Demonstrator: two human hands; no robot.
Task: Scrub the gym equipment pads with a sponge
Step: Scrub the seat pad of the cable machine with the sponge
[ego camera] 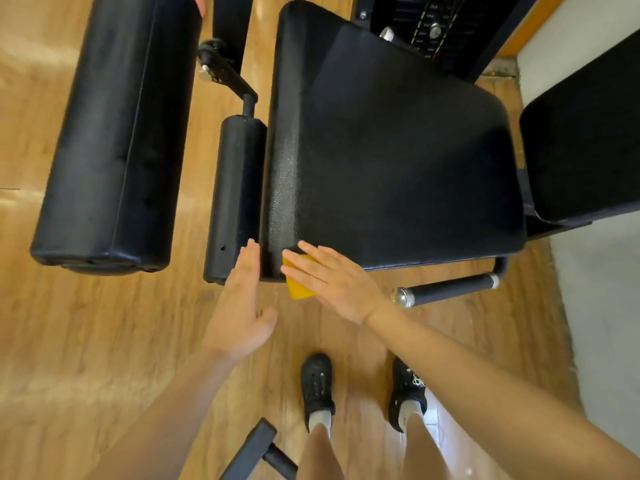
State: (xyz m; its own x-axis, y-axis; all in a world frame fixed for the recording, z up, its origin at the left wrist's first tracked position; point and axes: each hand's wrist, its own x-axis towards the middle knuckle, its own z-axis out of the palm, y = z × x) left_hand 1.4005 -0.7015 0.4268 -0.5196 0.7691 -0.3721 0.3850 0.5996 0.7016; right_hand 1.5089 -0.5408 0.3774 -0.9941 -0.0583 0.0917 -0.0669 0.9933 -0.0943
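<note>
Seat pad (398, 150): black, textured, broad, near corner toward viewer. Sponge (297, 278): yellow, flat against that corner's near edge, pressed under the right hand (334, 285), fingers (304, 252) straight. Left hand (242, 306): fingers extended, tips touching the pad's left side beside the small roller pad (235, 199). Large roller pad (114, 133): black, farther left, apart. Back pad (585, 147): right edge. Chrome-tipped handle (446, 289): below seat. Wooden floor (86, 341); two black shoes (317, 386).

wood-plank floor (86, 341) — black clogs (317, 386) on it; weight stack (433, 26) behind; chrome-tipped handle (446, 289) — right.
</note>
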